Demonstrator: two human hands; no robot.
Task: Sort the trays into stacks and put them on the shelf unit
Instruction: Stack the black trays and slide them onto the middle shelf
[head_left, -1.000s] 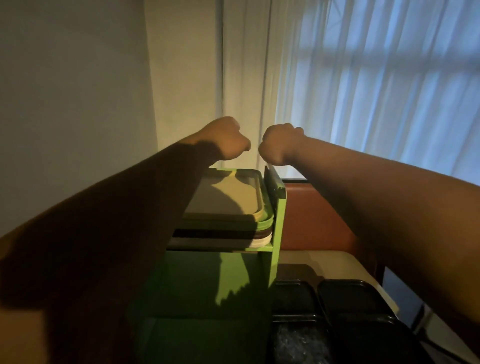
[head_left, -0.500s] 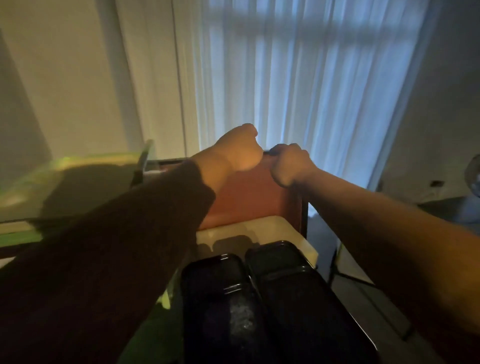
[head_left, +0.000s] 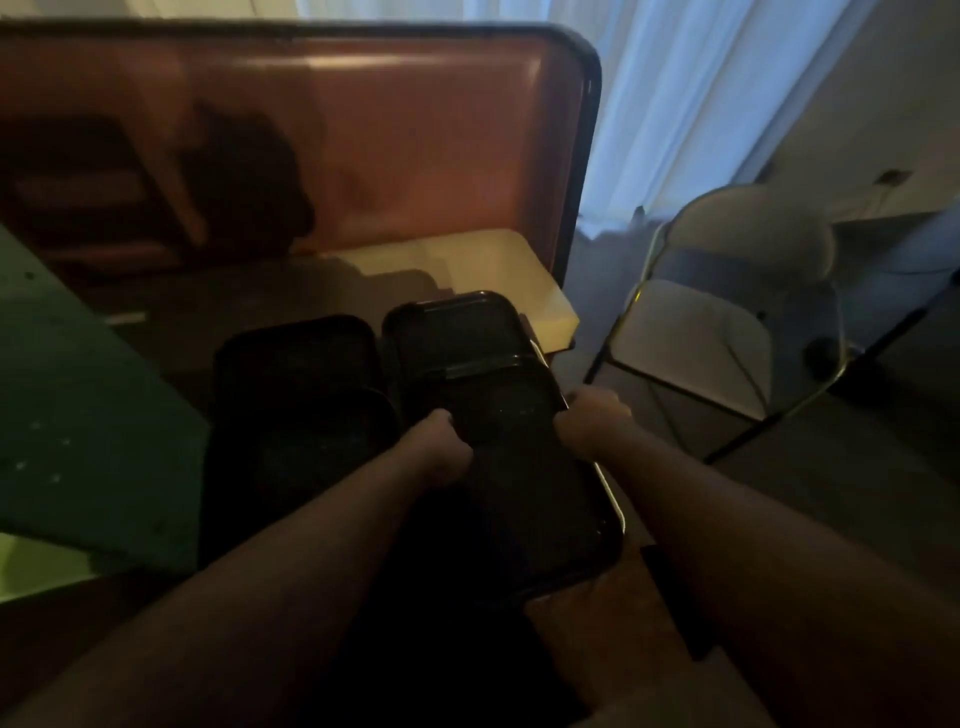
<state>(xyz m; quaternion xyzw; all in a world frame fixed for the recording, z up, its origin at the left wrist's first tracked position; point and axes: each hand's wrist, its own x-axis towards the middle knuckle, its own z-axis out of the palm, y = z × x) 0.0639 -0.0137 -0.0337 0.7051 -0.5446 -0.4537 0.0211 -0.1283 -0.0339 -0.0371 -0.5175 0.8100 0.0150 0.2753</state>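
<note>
On the table (head_left: 483, 260), both hands (head_left: 447, 447) grip a black tray (head_left: 519, 467).

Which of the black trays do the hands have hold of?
The nearest right-hand tray: left hand and right hand grip its long edges. The left black trays lie untouched.

There are no words, numbers, labels or signs to read here. The picture is dark and a bit blurry, and nothing in it shows any writing.
</note>
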